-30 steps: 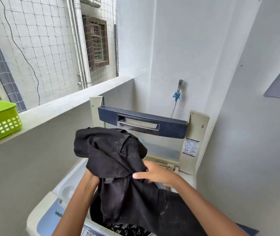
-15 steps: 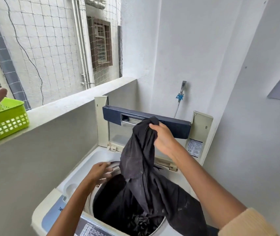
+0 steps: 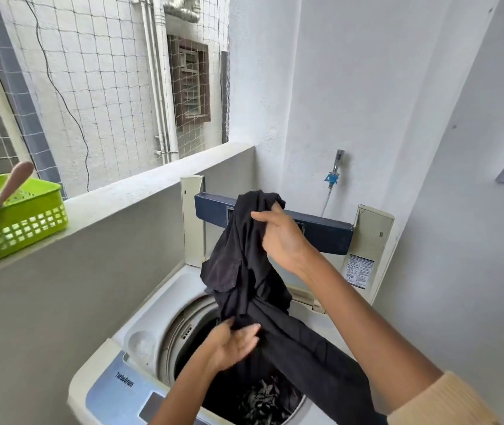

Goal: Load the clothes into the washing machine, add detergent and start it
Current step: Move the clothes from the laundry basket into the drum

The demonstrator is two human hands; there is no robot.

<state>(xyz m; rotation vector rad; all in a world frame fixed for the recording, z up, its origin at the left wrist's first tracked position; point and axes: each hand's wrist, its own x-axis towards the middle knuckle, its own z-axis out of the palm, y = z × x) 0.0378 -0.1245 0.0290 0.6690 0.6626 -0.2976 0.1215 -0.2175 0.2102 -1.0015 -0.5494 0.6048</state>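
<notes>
Head: black garment (image 3: 244,271) hangs vertical from right hand (image 3: 281,237).

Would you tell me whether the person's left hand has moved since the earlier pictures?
Yes. The left hand has gone rightward, off the drum rim of the white washing machine, onto the black cloth garment over its opening.

Drum mouth (image 3: 183,332) half blocked — black garment (image 3: 244,271) hangs across; gap at left rim.

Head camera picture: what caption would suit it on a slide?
Right hand holds a black garment above the open washing machine while the left hand grips it lower down.
</notes>
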